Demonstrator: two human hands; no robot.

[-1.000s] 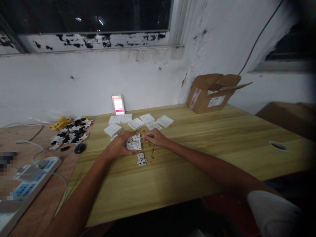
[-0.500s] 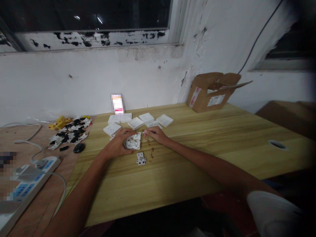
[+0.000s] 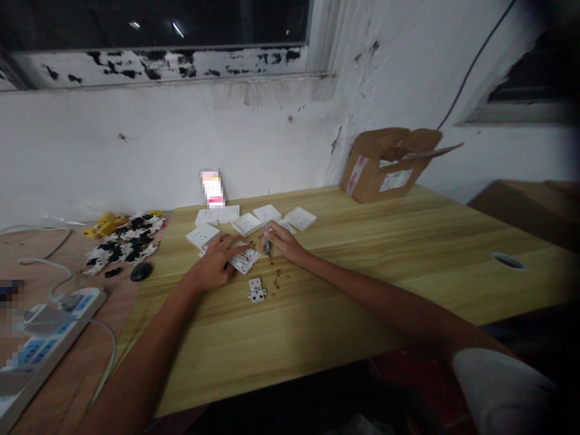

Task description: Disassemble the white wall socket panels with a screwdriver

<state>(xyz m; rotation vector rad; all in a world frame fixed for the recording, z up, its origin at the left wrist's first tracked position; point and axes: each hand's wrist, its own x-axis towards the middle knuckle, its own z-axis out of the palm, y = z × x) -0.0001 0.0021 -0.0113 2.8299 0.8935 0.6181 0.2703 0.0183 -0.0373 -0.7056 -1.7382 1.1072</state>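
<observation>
Two bare hands meet over a wood-grain table point(image 3: 344, 302), where we find a white socket frame point(image 3: 245, 260) lying with its inner side up, a corner turned toward the person. We see the left hand point(image 3: 215, 263) over the frame's left part, fingers spread and the forefinger reaching out along its far edge; whether the thumb is pinching the frame or only steadying it, we cannot tell.

Just beyond the frame's right side, the right hand point(image 3: 284, 241) has its fingertips closed around a slim grey tool point(image 3: 267, 243). We read the tool's long axis as running nearly up and down in the view, across the gap between the hands rather than at the frame. From the right hand's grip, the frame lies to the left and a little nearer the person, close by but apart from the tool; the left hand, in contact with it, is the nearer of the two. The frame looks roughly square, so we make out no clear long axis.

Nearer the table's front edge we spot a small white socket insert point(image 3: 256, 290), with brass bits point(image 3: 277, 278) to its right. White covers point(image 3: 203, 235) lie beyond the hands.
</observation>
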